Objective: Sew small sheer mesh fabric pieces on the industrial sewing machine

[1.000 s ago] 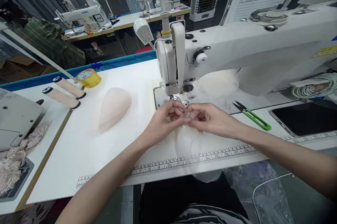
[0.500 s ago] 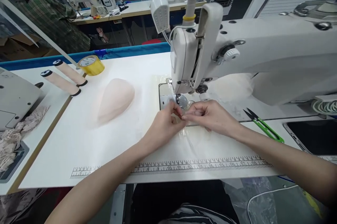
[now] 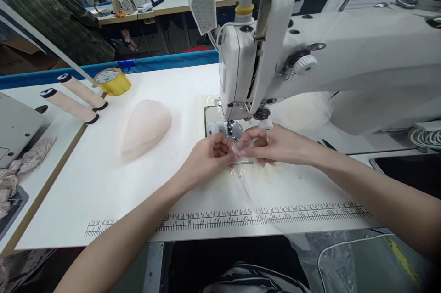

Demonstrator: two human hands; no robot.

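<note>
My left hand (image 3: 208,157) is closed in a pinch just in front of the sewing machine's (image 3: 238,65) needle area. Opposite it, my right hand (image 3: 275,146) also pinches, its fingertips almost meeting those of the left. Between them is a thin, sheer whitish strip (image 3: 235,149), which seems to trail down over the table (image 3: 193,196) toward the ruler markings. Its exact kind is hard to make out. Behind the fingers shows the metal needle plate (image 3: 214,128). A pale pink moulded cup (image 3: 148,127) lies to the left of my hands.
Two thread spools (image 3: 70,105) and a yellow tape roll (image 3: 113,81) lie at the left. Partly hidden by my right forearm are dark scissor tips (image 3: 329,145) and a black-screened device (image 3: 409,171). A person in a plaid shirt (image 3: 51,22) is at the back left.
The view has shifted slightly. My fingers have moved a little apart, and the sheer strip shows more clearly between them. My right forearm now covers the green scissor handles.
</note>
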